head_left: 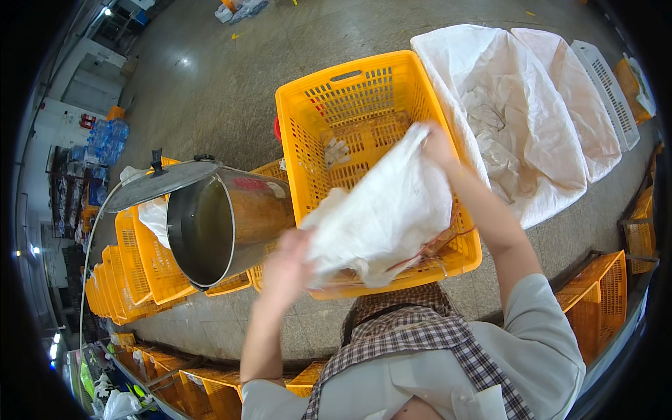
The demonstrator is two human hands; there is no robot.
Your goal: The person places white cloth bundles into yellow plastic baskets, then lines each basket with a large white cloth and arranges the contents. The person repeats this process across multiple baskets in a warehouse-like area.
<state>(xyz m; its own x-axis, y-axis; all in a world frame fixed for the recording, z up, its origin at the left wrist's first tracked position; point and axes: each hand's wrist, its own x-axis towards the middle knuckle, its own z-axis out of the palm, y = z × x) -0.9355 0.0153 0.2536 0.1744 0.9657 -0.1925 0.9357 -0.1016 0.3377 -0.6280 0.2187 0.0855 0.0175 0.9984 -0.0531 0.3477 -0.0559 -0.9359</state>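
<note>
At frame center, over the yellow slotted crate point(287, 133), my right grip point(439, 147) pinched the upper corner of the white plastic sheet point(392, 206); my left grip point(287, 264) blurred beside its left edge, closure indeterminable. Uneven tension risked tearing; slack risked rim snagging.

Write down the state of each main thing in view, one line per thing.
White sheet: creased, spread between the hands.
Left hand: at the sheet's edge, blurred, grip unclear.
Right hand: closed on the sheet's corner.
Central yellow crate: open-topped, partly hidden.
Metal pot: partly uncovered.
Pot lid: tilted, partly aside.
Large white sack: open, wrinkled.
</note>
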